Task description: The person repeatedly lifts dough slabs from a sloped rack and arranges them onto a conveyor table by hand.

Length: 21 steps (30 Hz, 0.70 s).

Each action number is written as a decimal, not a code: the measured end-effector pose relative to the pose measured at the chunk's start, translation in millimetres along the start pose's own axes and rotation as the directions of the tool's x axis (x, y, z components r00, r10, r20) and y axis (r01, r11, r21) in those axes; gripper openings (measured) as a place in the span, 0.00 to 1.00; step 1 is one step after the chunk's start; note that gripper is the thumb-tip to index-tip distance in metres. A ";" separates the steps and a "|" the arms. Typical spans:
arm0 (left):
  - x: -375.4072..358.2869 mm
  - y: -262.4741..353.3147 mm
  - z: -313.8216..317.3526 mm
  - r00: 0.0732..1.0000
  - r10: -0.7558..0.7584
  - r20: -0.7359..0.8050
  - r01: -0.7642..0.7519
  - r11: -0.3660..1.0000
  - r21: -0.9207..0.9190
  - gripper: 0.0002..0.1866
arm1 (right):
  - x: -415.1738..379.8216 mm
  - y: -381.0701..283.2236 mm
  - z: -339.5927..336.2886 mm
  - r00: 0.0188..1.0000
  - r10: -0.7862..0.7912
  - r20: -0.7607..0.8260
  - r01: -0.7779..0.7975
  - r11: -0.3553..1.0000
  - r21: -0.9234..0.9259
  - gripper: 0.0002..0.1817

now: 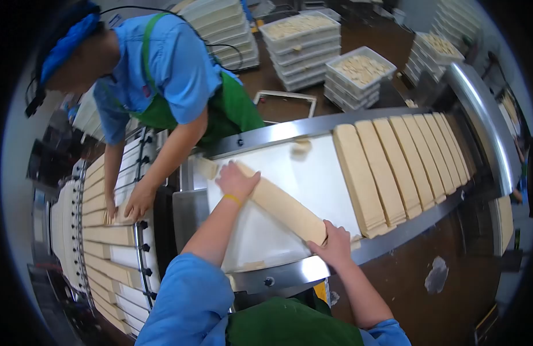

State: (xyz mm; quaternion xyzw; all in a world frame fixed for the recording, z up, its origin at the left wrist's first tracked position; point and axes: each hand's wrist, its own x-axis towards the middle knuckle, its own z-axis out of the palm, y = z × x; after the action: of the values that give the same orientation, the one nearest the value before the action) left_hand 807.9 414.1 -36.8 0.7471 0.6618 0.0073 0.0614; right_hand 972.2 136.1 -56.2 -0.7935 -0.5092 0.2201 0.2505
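A long beige slab that looks like layered dough sheets [286, 209] lies slantwise over the white conveyor belt [260, 236]. My left hand [237, 180] grips its far left end, a yellow band round the wrist. At the near right end, my right hand [334, 243] is closed on the slab, thumb on the near side. A small beige piece [207, 168] lies at the belt's left end by my left hand. Another loose scrap [301, 147], blurred, is farther back. To the right, several similar slabs [358, 179] lie side by side across the belt.
Across on the left, a co-worker in a green apron [237, 106] has both hands on slabs on a second slatted conveyor [113, 236]. Metal rails [283, 274] edge my belt, and a shiny curved guard [485, 127] stands at right. Behind are stacked white crates [304, 52] of beige pieces.
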 end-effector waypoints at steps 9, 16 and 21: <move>-131.9 -171.0 6.5 0.969 -0.219 -0.114 0.070 0.685 -0.726 0.35 | 63.2 -47.3 24.1 0.944 -0.194 0.266 0.201 0.980 0.002 0.41; -191.5 -360.9 -94.9 0.787 -0.473 -0.396 0.129 0.754 -0.645 0.31 | 13.1 -219.0 113.2 0.807 -0.534 0.254 0.451 0.834 0.318 0.42; -262.7 -541.4 -128.9 0.572 -0.648 -0.503 0.331 0.743 -0.581 0.17 | -77.4 -312.6 198.8 0.632 -0.581 0.513 0.051 0.692 0.720 0.34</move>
State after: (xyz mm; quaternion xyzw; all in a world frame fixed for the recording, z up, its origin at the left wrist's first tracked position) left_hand 228.6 227.8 54.6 0.4377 0.8025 0.4048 -0.0241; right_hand 604.1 210.9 -9.2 -0.3955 -0.5959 0.6172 0.3279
